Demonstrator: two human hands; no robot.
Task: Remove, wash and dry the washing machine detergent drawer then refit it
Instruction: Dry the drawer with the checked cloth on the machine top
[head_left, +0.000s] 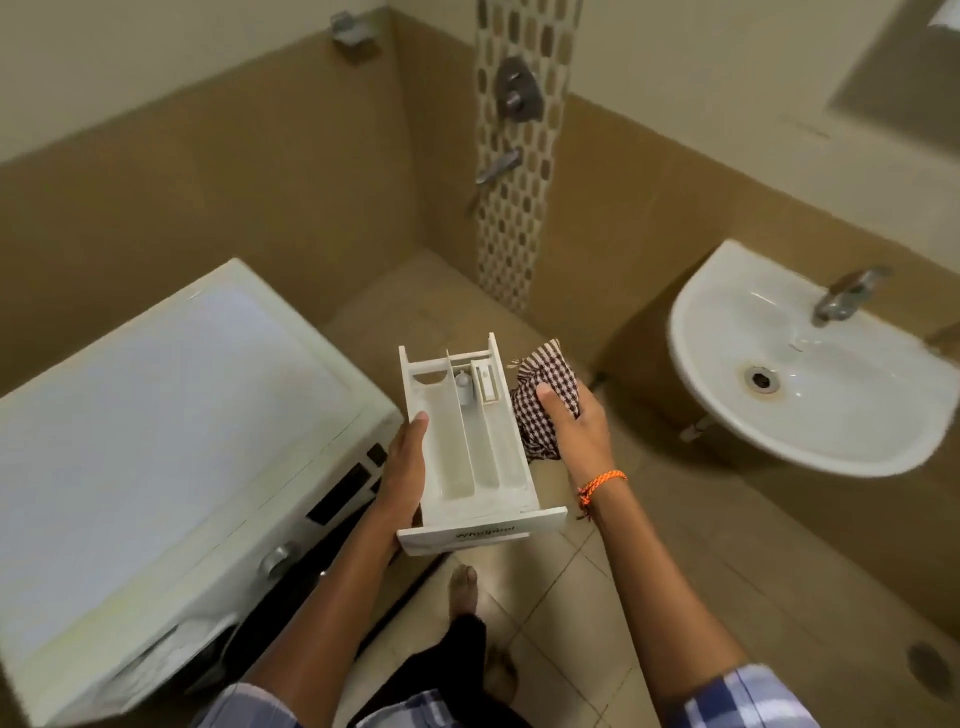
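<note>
Drawer is hanging in mid-air between both hands, its long axis running away from the person, front panel nearest. Left hand is gripping its left wall; right hand is clutching a checked cloth against the right wall. Hard white plastic, ribbed compartments; soft woven cloth. Washer is standing nearer the left hand.
</note>
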